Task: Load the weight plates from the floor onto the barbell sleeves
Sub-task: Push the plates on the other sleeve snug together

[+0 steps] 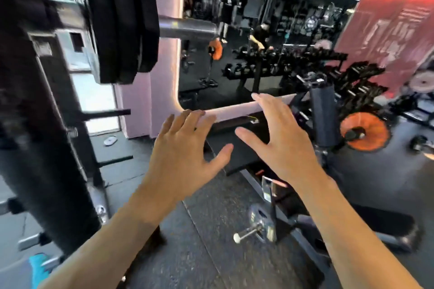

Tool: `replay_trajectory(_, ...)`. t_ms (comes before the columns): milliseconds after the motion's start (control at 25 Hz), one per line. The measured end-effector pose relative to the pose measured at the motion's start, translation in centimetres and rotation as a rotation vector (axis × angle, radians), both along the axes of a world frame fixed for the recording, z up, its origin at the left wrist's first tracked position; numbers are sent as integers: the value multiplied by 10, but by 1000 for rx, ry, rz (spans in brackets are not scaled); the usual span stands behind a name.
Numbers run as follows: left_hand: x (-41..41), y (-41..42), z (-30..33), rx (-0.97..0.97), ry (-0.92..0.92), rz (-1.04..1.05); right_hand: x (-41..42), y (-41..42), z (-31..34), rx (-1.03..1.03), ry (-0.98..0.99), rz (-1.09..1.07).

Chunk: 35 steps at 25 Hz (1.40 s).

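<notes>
Black weight plates (pixel 122 21) sit stacked on the barbell at the upper left, and the bare steel sleeve end (pixel 187 28) sticks out to their right. My left hand (pixel 185 148) and my right hand (pixel 279 141) hover side by side in mid-frame, below and right of the sleeve, fingers spread and straight, holding nothing. The view is blurred by motion. A small grey plate (pixel 261 220) sits on a low storage peg near the floor, below my right forearm.
The black rack upright (pixel 35 124) with side pegs fills the left. A mirror wall (pixel 258 30) ahead reflects dumbbell racks. An orange plate on a bar (pixel 365 130) stands at the right. A bench frame (pixel 387 225) lies lower right on the rubber floor.
</notes>
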State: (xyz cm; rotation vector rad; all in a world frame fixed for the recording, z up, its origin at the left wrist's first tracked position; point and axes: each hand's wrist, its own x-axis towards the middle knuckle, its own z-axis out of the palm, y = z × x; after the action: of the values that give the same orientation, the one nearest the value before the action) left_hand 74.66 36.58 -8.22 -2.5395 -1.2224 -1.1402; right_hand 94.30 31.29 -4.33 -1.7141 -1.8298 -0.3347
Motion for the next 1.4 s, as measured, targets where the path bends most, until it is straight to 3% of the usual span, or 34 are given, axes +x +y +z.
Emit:
replay_trajectory(400, 17, 65, 72, 216, -49, 472, 3, 171, 54, 181, 26, 582)
replay_trajectory(640, 26, 81, 115, 387, -133, 868, 9, 244, 117, 151, 40, 926)
replay_trajectory(840, -1, 93, 140, 331, -237, 1097, -11, 286, 160, 182, -51, 1049)
replay_trajectory(1120, -42, 93, 161, 0, -385, 831, -81, 327, 208, -130, -158, 1217)
replay_trajectory(1280, -51, 89, 159, -7, -430, 812, -117, 351, 235, -315, -185, 1334)
replay_trajectory(1400, -48, 86, 158, 45, -432, 837, -130, 364, 247, -339, -209, 1418)
